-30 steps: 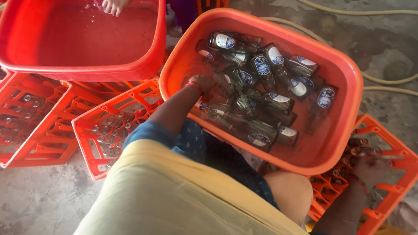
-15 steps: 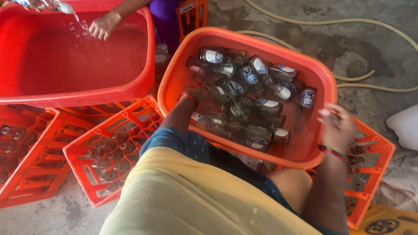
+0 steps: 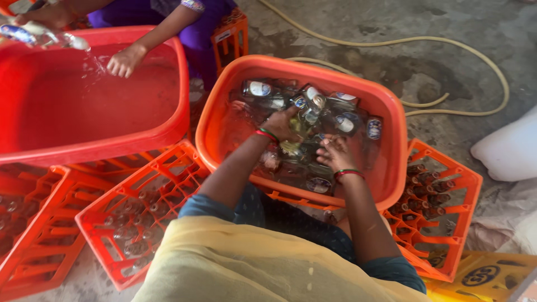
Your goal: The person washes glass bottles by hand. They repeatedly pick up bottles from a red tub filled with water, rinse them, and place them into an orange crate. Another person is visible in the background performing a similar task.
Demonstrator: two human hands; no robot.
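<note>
An orange tub [image 3: 391,112] holds water and several glass bottles with blue and white labels. My left hand [image 3: 282,124] grips one glass bottle [image 3: 309,112] near its neck and lifts it at a tilt above the others. My right hand [image 3: 334,153] rests in the tub just beside it, fingers spread on the sunken bottles, holding nothing that I can see. Red and green bangles sit on both wrists.
A larger red tub [image 3: 168,128] of water stands at the left, where another person's hand [image 3: 123,60] rinses a bottle [image 3: 42,36]. Orange crates [image 3: 140,207] on the left and right [image 3: 447,223] hold bottles. A yellow hose [image 3: 425,45] and a white sack [image 3: 512,148] lie on wet concrete.
My right hand moved from the crate on the right, over the tub's rim, into the tub. My left hand has taken a bottle and raised it. The view shifted.
</note>
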